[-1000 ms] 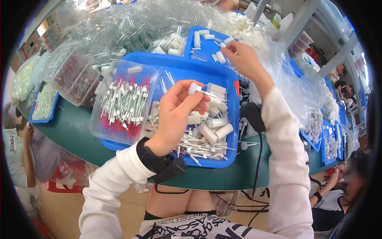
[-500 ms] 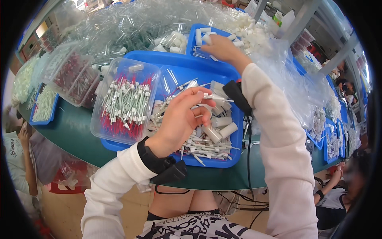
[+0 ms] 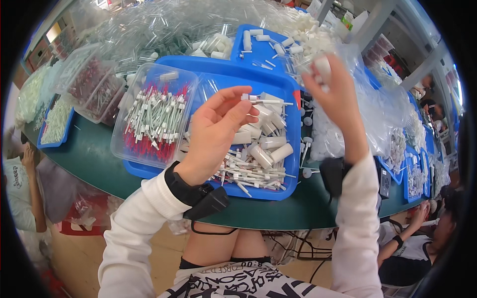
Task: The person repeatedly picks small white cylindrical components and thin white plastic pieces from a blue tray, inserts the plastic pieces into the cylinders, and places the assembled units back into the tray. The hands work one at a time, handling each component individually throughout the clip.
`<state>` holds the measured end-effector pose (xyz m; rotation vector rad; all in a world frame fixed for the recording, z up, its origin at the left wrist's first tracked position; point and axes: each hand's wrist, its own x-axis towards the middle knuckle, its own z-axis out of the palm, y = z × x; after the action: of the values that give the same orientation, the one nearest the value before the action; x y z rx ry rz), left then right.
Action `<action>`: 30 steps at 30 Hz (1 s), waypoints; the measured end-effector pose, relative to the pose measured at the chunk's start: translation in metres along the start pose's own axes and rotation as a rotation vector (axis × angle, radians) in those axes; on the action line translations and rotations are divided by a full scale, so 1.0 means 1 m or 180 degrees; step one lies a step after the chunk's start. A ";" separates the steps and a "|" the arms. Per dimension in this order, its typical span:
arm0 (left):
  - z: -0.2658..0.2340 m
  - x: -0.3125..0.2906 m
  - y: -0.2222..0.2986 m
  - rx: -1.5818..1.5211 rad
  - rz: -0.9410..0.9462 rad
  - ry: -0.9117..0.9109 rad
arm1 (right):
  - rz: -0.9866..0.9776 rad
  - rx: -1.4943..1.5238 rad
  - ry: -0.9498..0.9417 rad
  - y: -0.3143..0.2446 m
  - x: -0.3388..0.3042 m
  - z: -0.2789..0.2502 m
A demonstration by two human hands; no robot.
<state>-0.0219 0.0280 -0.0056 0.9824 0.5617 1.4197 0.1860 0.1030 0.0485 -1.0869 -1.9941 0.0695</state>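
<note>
My left hand [image 3: 211, 134] pinches a thin white stick with a small white block [image 3: 263, 102] between thumb and forefinger, above the large blue tray [image 3: 208, 63]. Off the tray's right side, my right hand [image 3: 335, 94] is closed around a white plastic cylinder [image 3: 323, 68], raised over clear plastic bags. Below my left hand lie white cylinders [image 3: 261, 156] and many slim white sticks [image 3: 248, 174] in the tray. A clear plastic box [image 3: 119, 139] rests over the tray's left part, full of white sticks with red ends [image 3: 155, 116].
A smaller blue tray [image 3: 241, 49] with white cylinders adjoins at the back. Clear tubes [image 3: 164, 30] are heaped behind. Plastic bags [image 3: 365, 119] lie to the right, and stacked clear boxes [image 3: 94, 89] at the left. Other people [image 3: 410, 243] sit on both sides.
My right hand has left the small back tray and swung right, carrying a white cylinder. My left hand has shifted slightly up and left, still holding the thin stick.
</note>
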 end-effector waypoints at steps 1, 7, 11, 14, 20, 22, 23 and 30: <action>-0.001 0.000 -0.001 -0.0100 0.0047 -0.0025 | 0.0102 0.0142 -0.0033 -0.005 -0.019 -0.006; 0.007 -0.002 -0.007 0.0200 0.0078 -0.0350 | 0.0141 0.0507 -0.0081 -0.023 -0.071 -0.001; 0.006 -0.005 -0.007 0.0609 0.0324 -0.0486 | 0.0194 0.0661 -0.0167 -0.029 -0.075 0.004; 0.007 -0.005 -0.009 0.0769 0.0374 -0.0575 | 0.0145 0.0679 -0.0282 -0.026 -0.077 0.000; 0.006 -0.006 -0.009 0.0799 0.0556 -0.0685 | 0.0323 0.0671 -0.0409 -0.029 -0.082 0.000; 0.008 -0.006 -0.009 0.0878 0.0628 -0.0724 | 0.0423 0.0650 -0.0516 -0.029 -0.082 -0.001; 0.009 -0.007 -0.009 0.0888 0.0646 -0.0734 | 0.0409 0.0621 -0.0538 -0.029 -0.082 -0.001; 0.009 -0.008 -0.006 0.1557 0.0727 -0.1105 | 0.0261 0.0463 -0.0762 -0.030 -0.085 -0.002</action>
<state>-0.0121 0.0187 -0.0083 1.6910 0.5594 1.2897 0.1903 0.0224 0.0072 -1.1074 -2.1168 0.3985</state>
